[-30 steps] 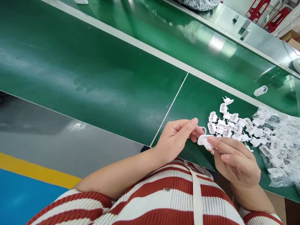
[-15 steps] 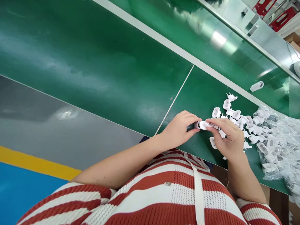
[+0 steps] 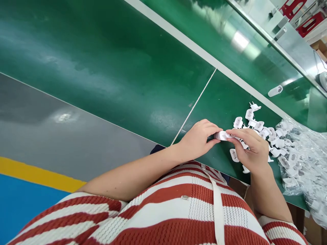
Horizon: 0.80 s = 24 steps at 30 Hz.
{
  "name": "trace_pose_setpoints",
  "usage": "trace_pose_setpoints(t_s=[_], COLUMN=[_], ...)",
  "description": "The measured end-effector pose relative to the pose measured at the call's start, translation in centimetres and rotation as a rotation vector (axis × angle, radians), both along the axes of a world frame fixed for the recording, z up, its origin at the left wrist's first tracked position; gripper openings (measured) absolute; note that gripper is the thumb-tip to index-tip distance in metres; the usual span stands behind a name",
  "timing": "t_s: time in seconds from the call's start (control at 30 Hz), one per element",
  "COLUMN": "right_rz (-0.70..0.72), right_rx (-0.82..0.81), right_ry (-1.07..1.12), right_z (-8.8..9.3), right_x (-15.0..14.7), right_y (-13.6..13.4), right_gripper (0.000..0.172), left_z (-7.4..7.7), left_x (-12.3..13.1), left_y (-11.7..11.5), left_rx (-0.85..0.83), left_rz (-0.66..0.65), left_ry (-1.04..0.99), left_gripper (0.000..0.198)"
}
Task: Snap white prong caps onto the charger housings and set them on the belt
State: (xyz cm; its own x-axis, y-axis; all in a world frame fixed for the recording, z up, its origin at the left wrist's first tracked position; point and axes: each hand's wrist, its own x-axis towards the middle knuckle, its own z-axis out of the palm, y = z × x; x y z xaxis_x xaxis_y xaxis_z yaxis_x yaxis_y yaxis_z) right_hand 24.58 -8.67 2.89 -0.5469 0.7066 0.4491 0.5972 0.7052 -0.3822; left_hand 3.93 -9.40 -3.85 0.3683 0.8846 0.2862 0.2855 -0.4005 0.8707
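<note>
My left hand (image 3: 200, 140) pinches the near end of a white charger body (image 3: 217, 136) between thumb and fingertips, just above the green table. From the other side, the thumb and fingers of my right hand (image 3: 251, 148) close on a white plug piece (image 3: 226, 135) that meets the charger body end to end. No gap shows between the two pieces. Right behind my right hand lies a loose heap of white plug pieces (image 3: 260, 126), some with metal pins showing. One plug piece (image 3: 233, 155) rests apart, near the table's front edge.
A clear plastic bag (image 3: 304, 163) with many more white pieces covers the table's right end. Another white charger (image 3: 275, 91) lies on the green strip (image 3: 230, 51) beyond the pale divider. Red stools (image 3: 310, 24) stand at the far right.
The dark opening between the two pieces in my hands has closed, and they now sit flush. The white charger on the far strip has shifted left. The view has turned slightly.
</note>
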Motion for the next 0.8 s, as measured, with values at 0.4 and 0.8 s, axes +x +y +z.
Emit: trace_pose_setpoints(t_s=[0.4,0.8], right_rz=[0.025,-0.134], right_rx=[0.120,0.063], right_ry=[-0.207,-0.173], right_z=[0.1,-0.1], right_x=[-0.1,-1.4], right_y=[-0.3,-1.0], right_gripper=[0.030,0.028], left_z=[-0.2,-0.3], left_x=[0.2,0.5], left_y=[0.0,-0.1], left_rx=[0.003,0.005], left_rz=[0.002,0.027], left_ry=[0.004,0.056], left_gripper=[0.021,0.018])
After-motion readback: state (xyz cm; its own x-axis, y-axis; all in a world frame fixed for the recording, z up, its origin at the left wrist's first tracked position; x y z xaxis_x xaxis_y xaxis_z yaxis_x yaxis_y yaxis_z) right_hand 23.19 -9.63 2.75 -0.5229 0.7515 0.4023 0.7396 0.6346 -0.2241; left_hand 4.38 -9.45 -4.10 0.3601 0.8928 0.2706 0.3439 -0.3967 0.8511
